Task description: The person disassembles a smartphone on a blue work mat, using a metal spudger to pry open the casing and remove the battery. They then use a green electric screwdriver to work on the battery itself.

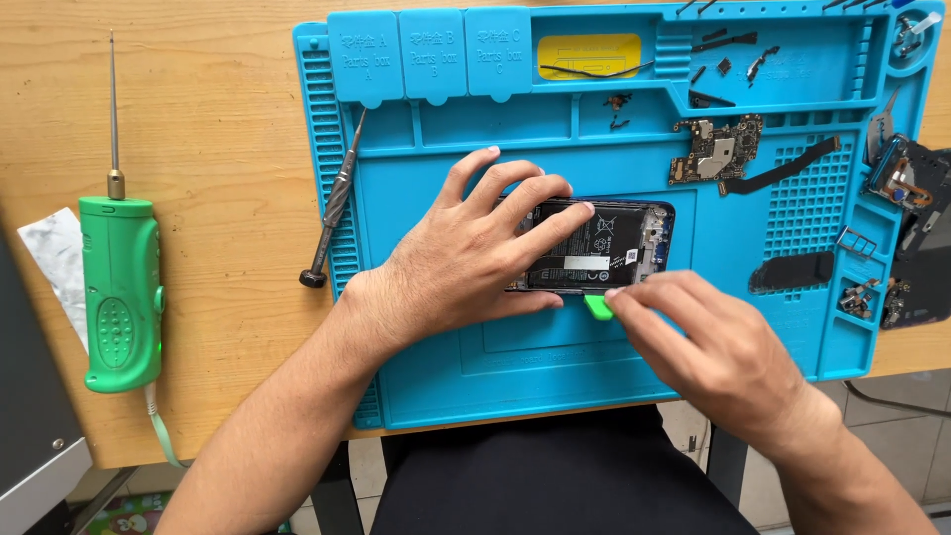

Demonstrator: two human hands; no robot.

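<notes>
An opened black smartphone with its back cover off and its dark battery exposed lies flat near the middle of a bright blue silicone repair mat, itself on a pale wooden tabletop. The left hand is spread open and pressed flat over the phone's left part, fingers apart, pinning it down. The right hand has its fingertips pinched together on a small green plastic pry pick, whose tip sits at the phone's near edge.

The phone looks thin, rigid and fragile, with bare parts exposed; it seems best held by its frame edges rather than by the battery. The pick looks light and slightly flexible.

The left palm hides the phone's left end, and the pick's tip cannot be made out. A loose circuit board with a black ribbon cable lies further back on the mat, and a slim metal screwdriver rests at its left edge. A green handheld tool with a long thin metal tip lies well apart on the table.
</notes>
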